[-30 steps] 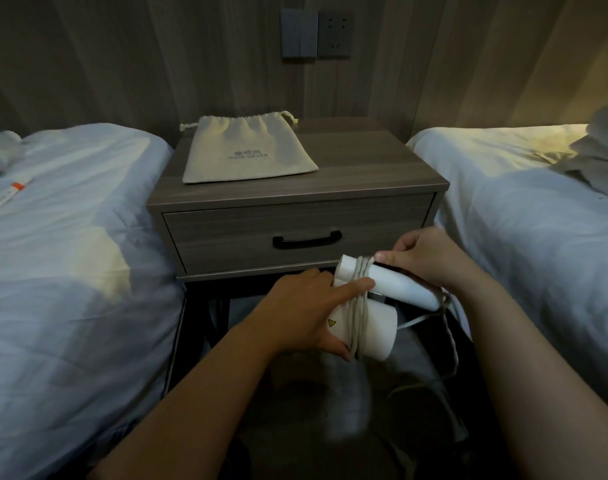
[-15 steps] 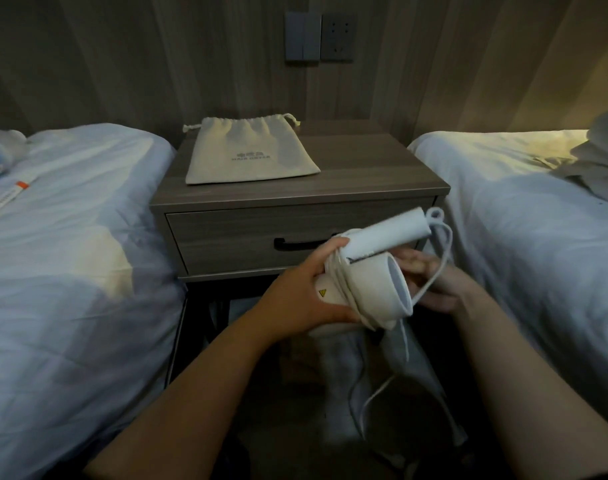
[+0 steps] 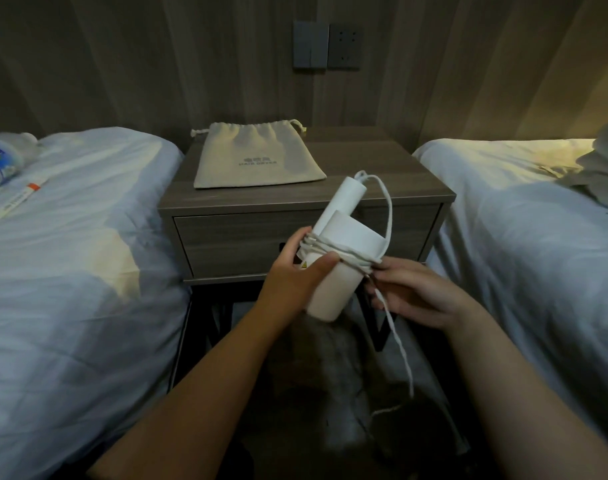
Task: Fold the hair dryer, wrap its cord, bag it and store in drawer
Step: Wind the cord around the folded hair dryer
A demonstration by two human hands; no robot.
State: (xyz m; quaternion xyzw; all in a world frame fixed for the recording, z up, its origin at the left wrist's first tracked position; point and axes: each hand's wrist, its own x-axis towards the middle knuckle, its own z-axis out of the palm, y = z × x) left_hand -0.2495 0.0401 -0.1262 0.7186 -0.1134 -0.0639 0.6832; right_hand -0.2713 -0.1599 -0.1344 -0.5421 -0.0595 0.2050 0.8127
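The white folded hair dryer (image 3: 340, 271) is held in front of the closed nightstand drawer (image 3: 233, 244), handle pointing up and away. My left hand (image 3: 295, 275) grips its body, thumb pressing the wound loops. The white cord (image 3: 387, 216) circles the body several times, loops up from the handle's tip, and trails down toward the floor. My right hand (image 3: 409, 292) pinches the cord at the dryer's right side. A beige drawstring bag (image 3: 257, 157) lies flat on the nightstand top (image 3: 382, 171). The drawer's pull is hidden behind the dryer.
White-sheeted beds flank the nightstand, the left bed (image 3: 70, 271) carrying a water bottle (image 3: 1, 161) and a thin packet (image 3: 18, 197), the right bed (image 3: 537, 254) with bunched cloth at its far corner. A switch and socket (image 3: 326, 46) sit on the wood wall.
The dryer has been turned over twice, its handle now pointing up and away. Another loop of cord lies around the body, and my right hand has shifted to the dryer's right side.
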